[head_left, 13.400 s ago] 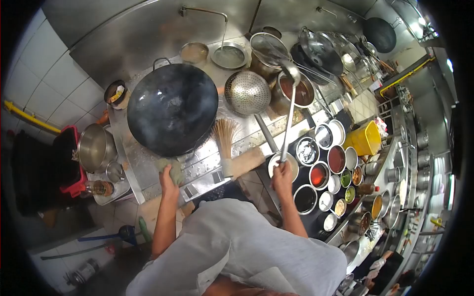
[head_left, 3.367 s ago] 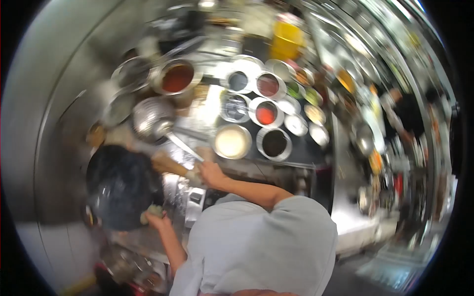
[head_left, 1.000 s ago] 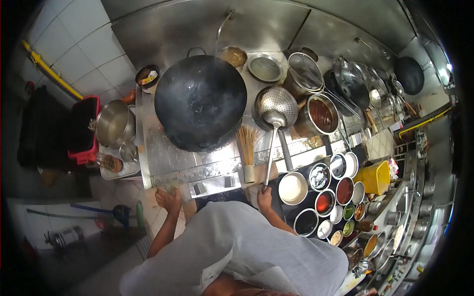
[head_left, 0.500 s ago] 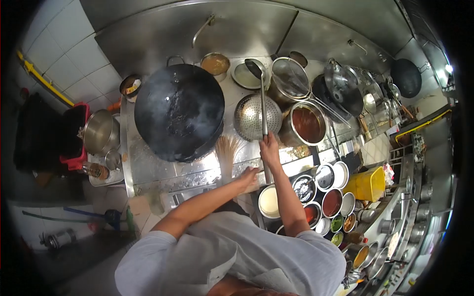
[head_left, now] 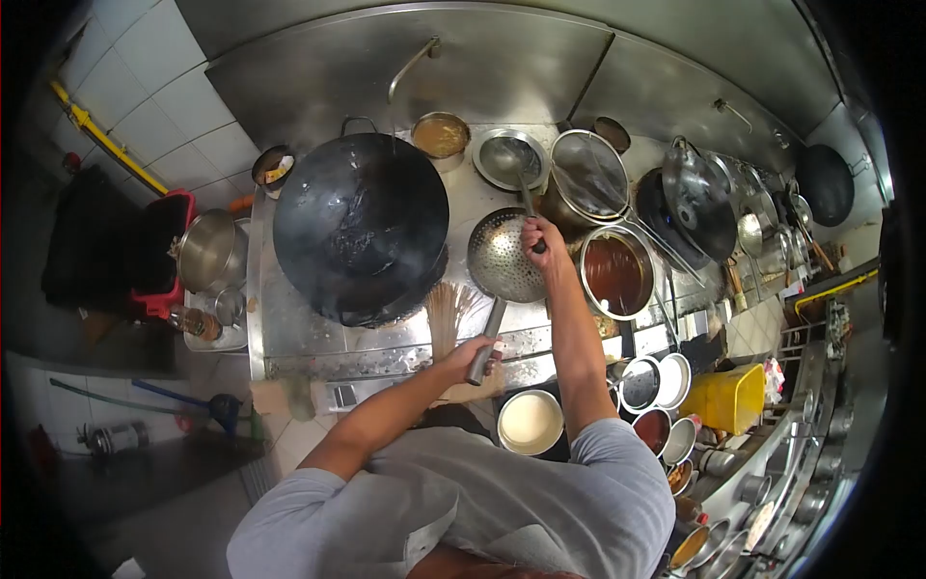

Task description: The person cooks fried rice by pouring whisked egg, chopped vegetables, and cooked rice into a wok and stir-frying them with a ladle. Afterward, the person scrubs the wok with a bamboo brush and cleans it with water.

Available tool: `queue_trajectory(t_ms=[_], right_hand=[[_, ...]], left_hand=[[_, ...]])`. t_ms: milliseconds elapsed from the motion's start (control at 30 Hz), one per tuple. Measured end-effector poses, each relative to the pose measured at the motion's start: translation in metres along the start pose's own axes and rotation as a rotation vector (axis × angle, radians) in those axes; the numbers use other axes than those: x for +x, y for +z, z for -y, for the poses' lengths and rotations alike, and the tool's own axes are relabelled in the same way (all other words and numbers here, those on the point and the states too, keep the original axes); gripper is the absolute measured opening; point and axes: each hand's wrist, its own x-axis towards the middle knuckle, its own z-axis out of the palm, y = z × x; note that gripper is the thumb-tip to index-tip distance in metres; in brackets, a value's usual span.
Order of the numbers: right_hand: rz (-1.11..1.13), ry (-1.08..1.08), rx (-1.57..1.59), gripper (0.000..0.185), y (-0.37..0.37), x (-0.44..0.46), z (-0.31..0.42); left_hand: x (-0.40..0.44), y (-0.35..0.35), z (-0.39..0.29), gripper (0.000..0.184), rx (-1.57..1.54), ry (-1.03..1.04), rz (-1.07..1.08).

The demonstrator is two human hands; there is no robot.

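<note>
My right hand [head_left: 543, 241] is closed around the handle of a ladle [head_left: 525, 196]. The ladle's head is in or over a round metal bowl [head_left: 479, 172] at the back of the counter. In my left hand [head_left: 470, 360] is the thick handle of a perforated strainer [head_left: 503, 253], whose round head lies just below the ladle. To the left, a large black wok [head_left: 357, 227] sits on the stove with faint haze over it. A bamboo whisk brush [head_left: 448, 314] lies between the wok and the strainer.
A pot of dark red sauce [head_left: 617, 273] and a pot topped with a mesh sieve [head_left: 590, 174] stand right of the strainer. Nearer me is a container of cream-coloured liquid [head_left: 531, 423]. A tap [head_left: 410, 69] extends from the back wall. A yellow bin [head_left: 725, 399] stands at right.
My right hand has moved away from me with the ladle, bringing its head to the metal bowl. My left hand has taken hold of the strainer's handle.
</note>
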Motion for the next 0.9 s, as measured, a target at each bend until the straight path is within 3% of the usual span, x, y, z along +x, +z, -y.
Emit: queue_trajectory(t_ms=[33,100,167,333,500,667,900], right_hand=[[0.239,0.173,0.493,0.009,-0.002,-0.004,0.0],[0.295,0.129,0.531,0.013,-0.003,-0.018,-0.007],[0.4,0.156,0.692,0.02,0.0,-0.042,-0.016],[0.383,0.129,0.697,0.032,0.02,-0.126,-0.034],[0.295,0.149,0.685,0.033,0.044,-0.217,-0.059],[0.179,0.137,0.548,0.032,0.042,-0.272,-0.094],[0.036,0.012,0.253,0.036,0.041,-0.318,-0.146]], left_hand=[[0.001,-0.011,-0.001,0.043,-0.003,0.003,-0.003],[0.006,-0.028,-0.002,0.041,-0.154,-0.01,0.262],[0.0,-0.022,-0.007,0.037,-0.118,0.0,0.221],[-0.006,-0.017,-0.027,0.028,0.027,0.018,0.135],[-0.016,-0.007,-0.045,0.024,0.143,0.007,0.063],[-0.037,0.007,-0.064,0.01,0.18,-0.005,-0.005],[-0.066,0.012,-0.07,0.01,0.198,-0.016,0.031]])
